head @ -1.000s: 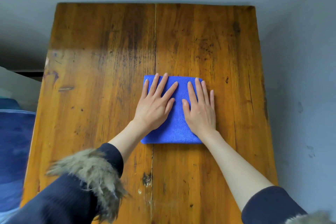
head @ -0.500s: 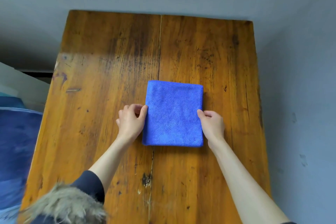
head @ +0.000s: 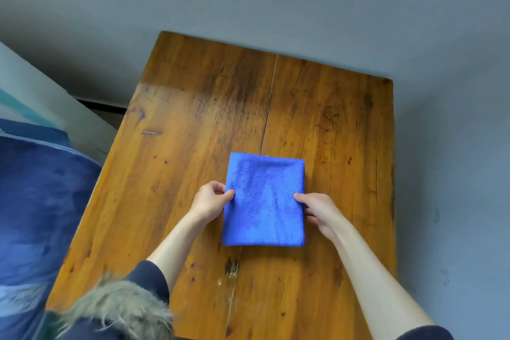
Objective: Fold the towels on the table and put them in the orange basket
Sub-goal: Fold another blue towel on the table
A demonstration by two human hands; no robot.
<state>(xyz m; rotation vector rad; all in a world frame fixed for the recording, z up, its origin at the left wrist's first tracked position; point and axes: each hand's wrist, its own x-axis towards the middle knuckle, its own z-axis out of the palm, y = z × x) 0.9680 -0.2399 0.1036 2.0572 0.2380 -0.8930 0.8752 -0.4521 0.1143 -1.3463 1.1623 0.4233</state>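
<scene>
Head view: left hand (head: pixel 209 199) and right hand (head: pixel 320 211) fingers pinch the folded blue towel's (head: pixel 265 201) side edges.

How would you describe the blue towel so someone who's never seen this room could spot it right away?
Look at the wooden table set against the grey wall. Near its middle, straddling the seam between the two boards, lies a folded blue towel, a neat rectangle. The left hand and right hand pinch its side edges, and it is the only bright blue cloth on the tabletop.
</scene>
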